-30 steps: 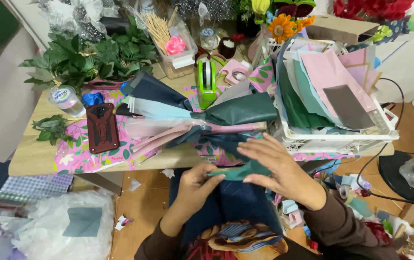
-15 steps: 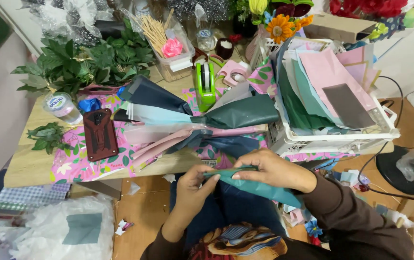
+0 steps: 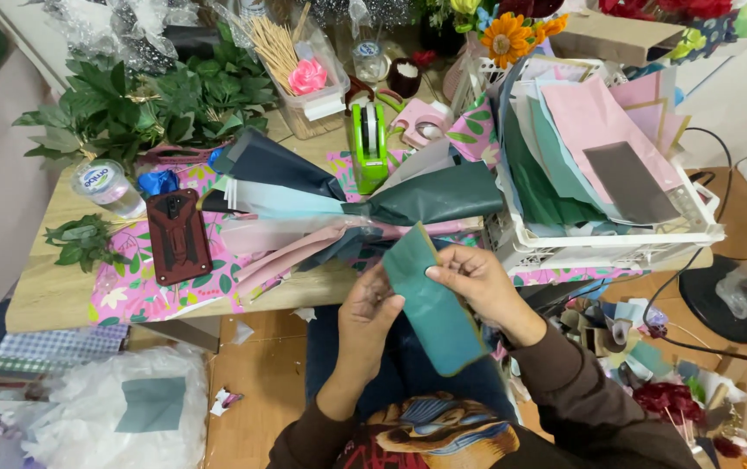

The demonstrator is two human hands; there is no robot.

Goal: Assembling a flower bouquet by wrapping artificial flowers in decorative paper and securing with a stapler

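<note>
A folded teal paper sheet [image 3: 432, 304] stands at the centre of the frame, held up between both hands just below the table [image 3: 52, 300] edge. The left hand [image 3: 371, 308] grips its left edge from behind, with the thumb near the fold. The right hand [image 3: 476, 278] pinches its right edge with fingers on the front. Just above them on the table lies a fan of dark green, pink and pale blue wrapping sheets [image 3: 338, 217]. A white basket [image 3: 616, 239] of papers sits to the upper right.
</note>
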